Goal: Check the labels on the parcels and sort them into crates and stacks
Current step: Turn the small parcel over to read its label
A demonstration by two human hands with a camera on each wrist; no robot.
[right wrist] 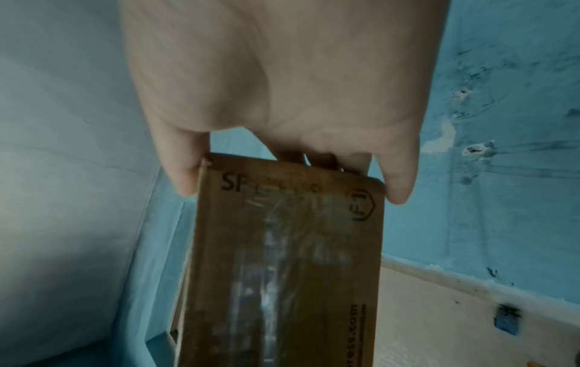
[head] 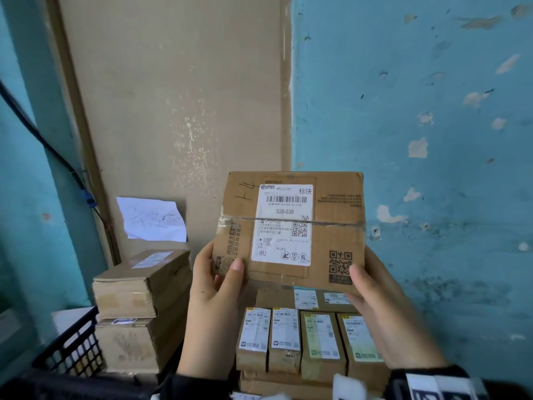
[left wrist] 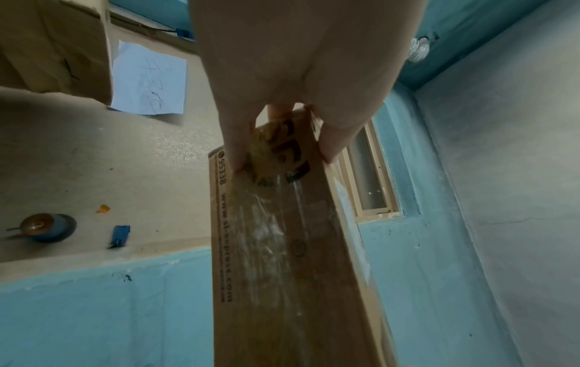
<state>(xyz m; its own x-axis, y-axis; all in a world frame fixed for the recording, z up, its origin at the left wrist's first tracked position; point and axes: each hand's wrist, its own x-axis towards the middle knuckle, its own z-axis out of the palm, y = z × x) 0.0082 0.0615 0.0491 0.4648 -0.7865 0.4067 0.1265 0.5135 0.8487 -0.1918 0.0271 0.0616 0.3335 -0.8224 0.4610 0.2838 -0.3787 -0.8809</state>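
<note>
Flat brown cardboard parcel with white label (head: pixel 288 229) held upright: left hand (head: pixel 215 287) and right hand (head: pixel 383 307) each pinch a lower corner, thumbs in front. Risk: corner-only grip, glossy tape, parcel may tip forward onto small labelled cartons (head: pixel 305 339) beneath fingers

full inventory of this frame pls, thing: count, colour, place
held parcel: 1, brown with white label, raised upright between both hands
small parcels: 4, brown with white or greenish labels, row below the held parcel
flat box: 1, brown, behind that row
stacked boxes: 2, brown, left, against the wall
crate: 1, black, bottom left
paper note: 1, white, handwritten, on the beige wall
cable: 1, black, left wall
left hand: grip on the held parcel's lower left corner
right hand: grip on its lower right corner
</note>
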